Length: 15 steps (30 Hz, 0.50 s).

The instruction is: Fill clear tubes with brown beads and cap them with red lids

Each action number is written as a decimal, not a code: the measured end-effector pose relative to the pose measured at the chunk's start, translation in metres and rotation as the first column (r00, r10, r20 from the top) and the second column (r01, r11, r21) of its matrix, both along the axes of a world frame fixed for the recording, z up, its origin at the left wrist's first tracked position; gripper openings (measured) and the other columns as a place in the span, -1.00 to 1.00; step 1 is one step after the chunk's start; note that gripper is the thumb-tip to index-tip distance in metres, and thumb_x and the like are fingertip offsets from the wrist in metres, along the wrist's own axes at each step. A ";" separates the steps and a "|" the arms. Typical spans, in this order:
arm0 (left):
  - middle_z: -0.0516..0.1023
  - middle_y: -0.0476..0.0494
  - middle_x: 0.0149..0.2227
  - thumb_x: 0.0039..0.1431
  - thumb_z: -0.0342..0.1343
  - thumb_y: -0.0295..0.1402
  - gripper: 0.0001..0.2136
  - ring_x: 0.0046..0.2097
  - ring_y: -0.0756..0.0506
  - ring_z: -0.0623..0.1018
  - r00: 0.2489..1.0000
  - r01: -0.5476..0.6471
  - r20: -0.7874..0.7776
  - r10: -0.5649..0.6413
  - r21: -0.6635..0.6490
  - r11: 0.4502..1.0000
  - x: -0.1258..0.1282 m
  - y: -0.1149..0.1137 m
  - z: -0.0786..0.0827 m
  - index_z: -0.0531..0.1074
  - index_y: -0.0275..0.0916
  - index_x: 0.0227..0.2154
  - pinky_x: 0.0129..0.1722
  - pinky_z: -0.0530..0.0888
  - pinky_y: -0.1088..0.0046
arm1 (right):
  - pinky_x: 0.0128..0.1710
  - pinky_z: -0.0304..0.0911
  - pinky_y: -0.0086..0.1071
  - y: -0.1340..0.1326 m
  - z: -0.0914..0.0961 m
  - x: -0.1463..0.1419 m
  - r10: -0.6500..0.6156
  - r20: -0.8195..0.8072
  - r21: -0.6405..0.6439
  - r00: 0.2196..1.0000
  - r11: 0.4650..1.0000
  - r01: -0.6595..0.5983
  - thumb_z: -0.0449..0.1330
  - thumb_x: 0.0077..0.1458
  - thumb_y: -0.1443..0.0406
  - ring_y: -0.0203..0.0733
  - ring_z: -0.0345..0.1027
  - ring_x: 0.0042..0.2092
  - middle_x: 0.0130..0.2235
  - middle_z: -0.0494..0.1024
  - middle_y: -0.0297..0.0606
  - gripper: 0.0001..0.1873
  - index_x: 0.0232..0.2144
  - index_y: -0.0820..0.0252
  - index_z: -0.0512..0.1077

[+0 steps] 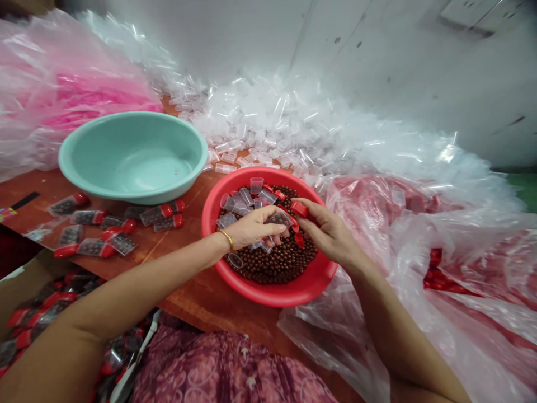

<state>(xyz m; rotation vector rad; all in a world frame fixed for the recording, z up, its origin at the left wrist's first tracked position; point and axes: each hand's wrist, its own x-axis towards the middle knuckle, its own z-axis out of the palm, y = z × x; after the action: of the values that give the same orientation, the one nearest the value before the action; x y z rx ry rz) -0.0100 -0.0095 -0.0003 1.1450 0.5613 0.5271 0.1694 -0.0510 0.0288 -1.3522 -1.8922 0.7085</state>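
On the flat red-brown worktop (193, 302), my wide round red plastic basin (268, 295) sits close to the near edge, a good place to work over, I judge, since whatever drops should land inside. Above it, my bare left hand (251, 228) is grasping a clear plastic tube (278, 219) with dark contents, and my right hand (325, 229) pinches a red plastic cap (299, 209) just beside it. For a clean fit, I'd tip the tube mouth-up, line the cap up squarely and press evenly without squeezing the wall; small round brown beads (272, 266) caught at the lip would want shaking down first. The far edge of the worktop is buried under a heap of clear plastic tubes (268, 117), and the right end disappears beneath cloudy plastic bags (344, 330). By the left corner, a tan box (29, 271) of red-capped tubes is cut off and partly covered by my left forearm (168, 274). My grip hides the held tube's mouth, so I can't tell whether cap and tube touch, nor whether the small red pieces (299, 239) below are gripped too.
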 end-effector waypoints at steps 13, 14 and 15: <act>0.34 0.12 -0.62 0.12 0.05 -0.43 -0.92 -0.61 0.12 0.31 0.989 -0.063 -0.121 0.082 0.154 0.986 -0.001 -0.005 0.004 0.25 -0.28 -0.34 -0.57 0.26 0.60 | -0.09 0.35 -0.21 -0.008 -0.022 -0.003 0.001 0.494 0.256 0.869 0.955 -0.147 -0.10 0.14 0.43 -0.11 0.41 -0.08 -0.03 0.46 -0.06 -0.39 0.25 0.19 -0.01; 0.33 0.13 -0.62 0.12 0.05 -0.43 -0.92 -0.60 0.12 0.31 0.988 -0.068 -0.125 0.092 0.184 0.981 0.000 -0.005 0.003 0.25 -0.28 -0.35 -0.55 0.26 0.59 | -0.12 0.36 -0.24 -0.008 -0.021 -0.002 -0.006 0.517 0.265 0.856 0.952 -0.153 -0.10 0.13 0.44 -0.13 0.43 -0.11 -0.05 0.48 -0.07 -0.38 0.25 0.19 -0.01; 0.32 0.13 -0.61 0.11 0.06 -0.43 -0.92 -0.59 0.12 0.32 0.986 -0.076 -0.126 0.106 0.218 0.973 0.000 -0.006 0.002 0.26 -0.28 -0.35 -0.53 0.28 0.59 | -0.16 0.37 -0.27 -0.009 -0.021 -0.001 -0.016 0.542 0.275 0.840 0.948 -0.159 -0.10 0.11 0.45 -0.14 0.44 -0.16 -0.09 0.50 -0.09 -0.38 0.24 0.20 -0.01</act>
<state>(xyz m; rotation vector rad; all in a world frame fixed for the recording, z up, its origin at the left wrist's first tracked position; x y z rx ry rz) -0.0101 -0.0150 0.0016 1.3713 0.6914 0.6011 0.1680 -0.0603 0.0078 -1.3677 -2.3826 0.0317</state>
